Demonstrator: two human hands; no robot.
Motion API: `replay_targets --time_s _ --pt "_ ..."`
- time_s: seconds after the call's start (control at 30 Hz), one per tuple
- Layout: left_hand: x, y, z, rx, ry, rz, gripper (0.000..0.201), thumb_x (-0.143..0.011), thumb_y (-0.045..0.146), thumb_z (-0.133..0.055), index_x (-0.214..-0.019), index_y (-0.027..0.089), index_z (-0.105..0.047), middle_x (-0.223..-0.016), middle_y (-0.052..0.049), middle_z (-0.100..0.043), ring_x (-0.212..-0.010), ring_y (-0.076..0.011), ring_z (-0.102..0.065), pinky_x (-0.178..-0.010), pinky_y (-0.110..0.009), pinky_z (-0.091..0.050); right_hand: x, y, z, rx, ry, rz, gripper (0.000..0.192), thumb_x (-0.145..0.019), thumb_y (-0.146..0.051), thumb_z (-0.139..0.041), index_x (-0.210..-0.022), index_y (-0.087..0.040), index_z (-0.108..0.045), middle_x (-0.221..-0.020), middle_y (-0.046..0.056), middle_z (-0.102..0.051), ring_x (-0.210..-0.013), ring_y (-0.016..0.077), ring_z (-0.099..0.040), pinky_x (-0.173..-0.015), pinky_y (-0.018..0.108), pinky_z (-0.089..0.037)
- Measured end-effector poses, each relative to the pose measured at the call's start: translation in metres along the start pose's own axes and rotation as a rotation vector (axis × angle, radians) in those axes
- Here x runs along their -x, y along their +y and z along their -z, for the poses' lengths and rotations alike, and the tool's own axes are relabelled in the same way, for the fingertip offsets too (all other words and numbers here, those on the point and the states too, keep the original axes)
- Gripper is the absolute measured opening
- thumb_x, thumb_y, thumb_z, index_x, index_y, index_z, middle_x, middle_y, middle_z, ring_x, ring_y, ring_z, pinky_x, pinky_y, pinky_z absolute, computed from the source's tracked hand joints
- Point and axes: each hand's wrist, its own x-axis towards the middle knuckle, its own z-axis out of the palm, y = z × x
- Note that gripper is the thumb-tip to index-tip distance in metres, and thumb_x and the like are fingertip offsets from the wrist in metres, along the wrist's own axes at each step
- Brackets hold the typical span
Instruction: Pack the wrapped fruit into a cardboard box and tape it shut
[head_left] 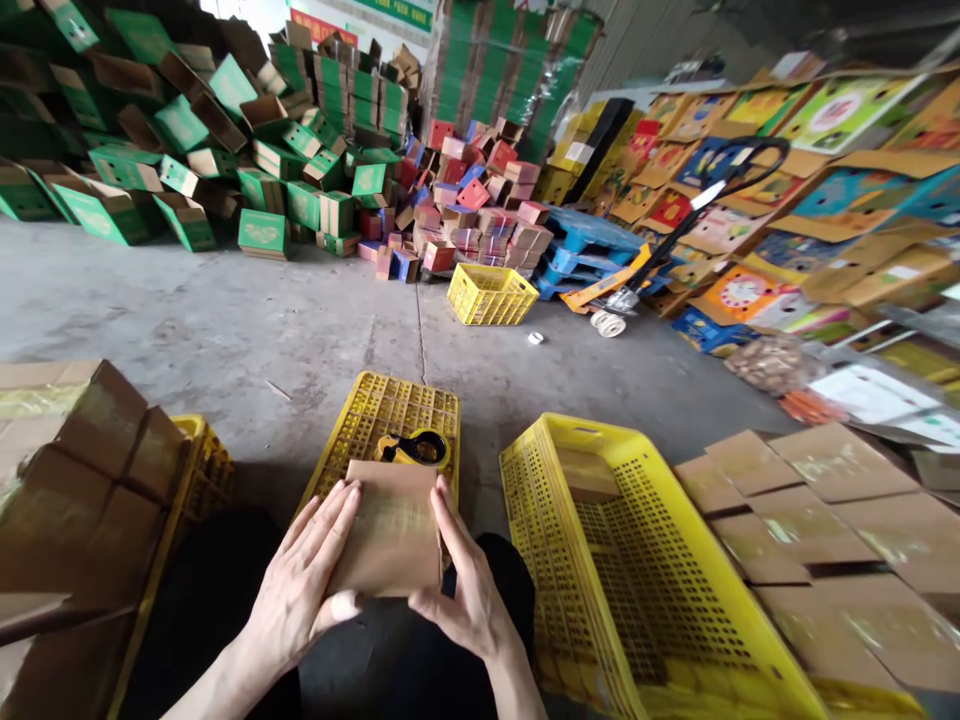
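A small brown cardboard box (391, 525) is held between my two hands, in front of my lap. My left hand (300, 575) presses along its left side, fingers stretched over the top edge and thumb at the near edge. On the opposite side, my right hand (466, 585) grips the right edge, thumb near the closest corner. Just beyond the box, a yellow and black tape dispenser (416, 449) rests on an upturned yellow plastic crate (401, 393). The underside of the box is hidden.
An open yellow crate (525, 450) stands at my right, with a cardboard box (589, 473) inside. Stacked brown boxes (802, 510) are farther right; more boxes (82, 490) stand at left. Across the floor are a smaller yellow crate (491, 297), a pallet jack (637, 275) and piled green cartons (262, 232).
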Motion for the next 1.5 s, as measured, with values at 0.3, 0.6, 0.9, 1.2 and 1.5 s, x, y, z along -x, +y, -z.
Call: replay_targets --time_s 0.3,0.6,0.9,1.2,1.5 --pt "-0.001 -0.004 -0.003 0.05 0.023 0.003 0.092 -0.101 0.078 -0.023 -0.171 0.019 -0.014 -0.171 -0.013 -0.036 -0.157 -0.0323 -0.036 -0.126 -0.043 -0.034 0.014 -0.005 -0.024 0.08 0.258 0.042 0.085 -0.096 -0.065 -0.062 -0.166 -0.025 -0.034 -0.162 0.014 -0.049 -0.143 0.0314 -0.056 -0.115 0.043 -0.054" --pt "0.001 -0.005 -0.002 0.054 0.0 -0.025 0.087 -0.103 0.075 -0.028 -0.171 0.022 -0.018 -0.17 -0.013 -0.038 -0.155 -0.0343 -0.039 -0.125 -0.047 -0.037 0.031 -0.017 -0.048 0.302 0.533 0.06 0.063 -0.099 -0.053 -0.064 -0.154 -0.023 -0.055 -0.132 0.015 -0.072 -0.117 0.0293 -0.075 -0.096 0.041 -0.066" --pt "0.003 -0.003 -0.001 0.185 -0.003 0.024 0.072 -0.104 0.069 -0.038 -0.167 0.033 -0.032 -0.173 -0.008 -0.031 -0.157 -0.0352 -0.035 -0.125 -0.051 -0.039 0.022 -0.027 -0.031 0.323 0.419 0.086 0.057 -0.1 -0.058 -0.061 -0.146 -0.025 -0.059 -0.125 0.014 -0.073 -0.128 0.0351 -0.064 -0.101 0.055 -0.061" --pt "0.008 -0.006 -0.001 0.297 0.038 0.068 0.062 -0.105 0.063 -0.042 -0.161 0.036 -0.044 -0.174 -0.003 -0.029 -0.159 -0.0346 -0.029 -0.125 -0.052 -0.039 0.001 -0.055 -0.049 0.28 0.153 0.073 0.061 -0.106 -0.059 -0.048 -0.152 -0.021 -0.055 -0.148 0.009 -0.064 -0.152 0.0332 -0.042 -0.123 0.057 -0.044" --pt "0.026 -0.031 0.029 0.238 0.085 0.211 0.05 -0.108 0.042 -0.048 -0.158 0.038 -0.049 -0.169 0.0 -0.041 -0.155 -0.0309 -0.039 -0.129 -0.053 -0.033 0.026 -0.003 -0.07 -0.114 0.111 -0.169 0.055 -0.113 -0.042 -0.029 -0.166 -0.03 -0.035 -0.159 0.007 -0.054 -0.146 0.0256 -0.053 -0.118 0.044 -0.05"
